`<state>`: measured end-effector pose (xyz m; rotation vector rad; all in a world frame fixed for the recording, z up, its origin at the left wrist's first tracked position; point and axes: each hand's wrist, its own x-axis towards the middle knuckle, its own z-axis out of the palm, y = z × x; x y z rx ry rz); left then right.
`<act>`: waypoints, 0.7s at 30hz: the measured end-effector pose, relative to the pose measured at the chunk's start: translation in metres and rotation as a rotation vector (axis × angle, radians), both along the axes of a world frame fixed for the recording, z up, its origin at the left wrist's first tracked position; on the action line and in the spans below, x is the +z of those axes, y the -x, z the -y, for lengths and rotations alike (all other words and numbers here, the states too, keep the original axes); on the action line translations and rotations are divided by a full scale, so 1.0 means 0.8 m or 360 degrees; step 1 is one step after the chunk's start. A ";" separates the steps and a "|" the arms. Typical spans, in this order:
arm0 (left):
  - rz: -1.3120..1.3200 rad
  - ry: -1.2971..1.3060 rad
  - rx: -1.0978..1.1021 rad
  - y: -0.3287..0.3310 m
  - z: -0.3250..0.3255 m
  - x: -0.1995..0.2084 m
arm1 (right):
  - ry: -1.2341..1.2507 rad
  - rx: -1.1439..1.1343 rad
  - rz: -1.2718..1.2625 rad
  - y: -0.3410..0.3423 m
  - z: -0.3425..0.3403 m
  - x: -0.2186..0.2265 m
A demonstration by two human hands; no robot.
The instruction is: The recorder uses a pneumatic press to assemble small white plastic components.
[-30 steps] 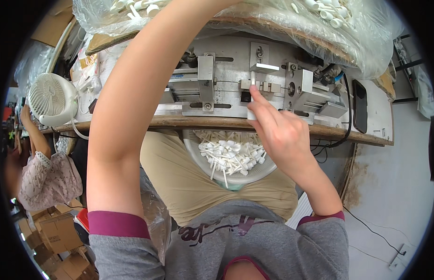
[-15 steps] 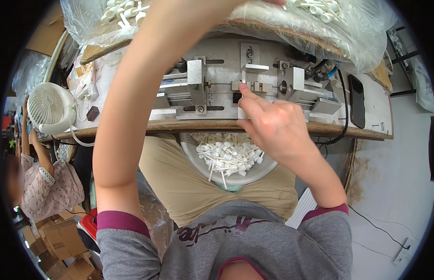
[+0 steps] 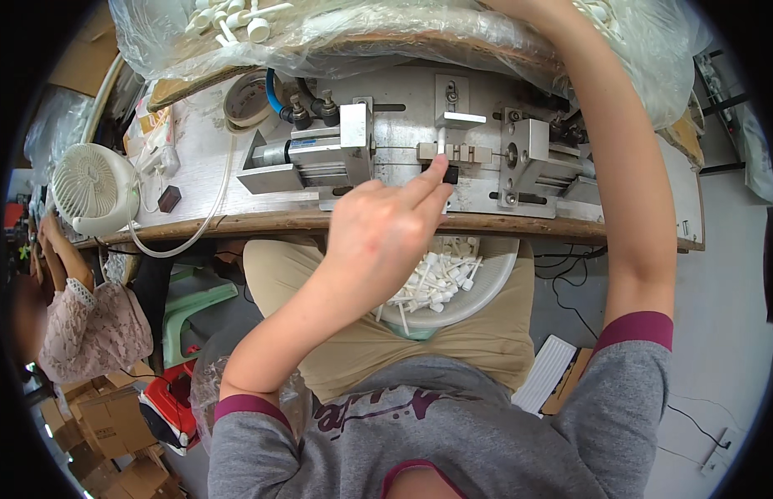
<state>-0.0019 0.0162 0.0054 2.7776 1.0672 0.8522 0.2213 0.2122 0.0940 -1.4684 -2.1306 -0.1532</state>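
My left hand [image 3: 382, 229] reaches the middle of the metal jig, its index finger stretched out and other fingers partly bent. That fingertip touches a small white plastic scoop [image 3: 441, 140] standing in the slotted metal block [image 3: 471, 154]. Beyond the block is a bracket with a flat metal plate [image 3: 463, 121]. Stretched to the far edge, my right hand [image 3: 526, 7] is mostly cut off by the top of the picture near the plastic bag; its fingers are hidden. On my lap sits a pale basin [image 3: 501, 287] holding many white scoops [image 3: 440, 279].
Metal cylinders [image 3: 324, 158] flank the block at left and right. Clear plastic sheeting [image 3: 386, 41] with white scoops [image 3: 258, 30] lies along the far edge. A fan [image 3: 94, 187] and a tape roll [image 3: 252, 100] are at left. Another person's sleeve [image 3: 96, 333] shows at far left.
My hands have swapped places: the right has left the block for the far edge, and the left has come back from there to the block.
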 end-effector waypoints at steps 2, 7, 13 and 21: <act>-0.0080 -0.0008 0.0043 -0.005 -0.003 0.000 | 0.0242 0.0025 -0.0031 0.006 0.006 0.006; -0.0140 0.0039 0.0066 -0.010 -0.006 0.001 | 0.0574 0.0057 -0.0400 0.020 0.104 0.049; -0.0290 0.0034 0.0031 -0.008 -0.010 0.012 | 0.0310 0.0297 -0.1059 0.016 0.178 0.004; 0.0180 -0.0019 0.0252 0.005 -0.133 0.118 | -0.0047 0.0220 -0.0418 0.041 0.288 -0.079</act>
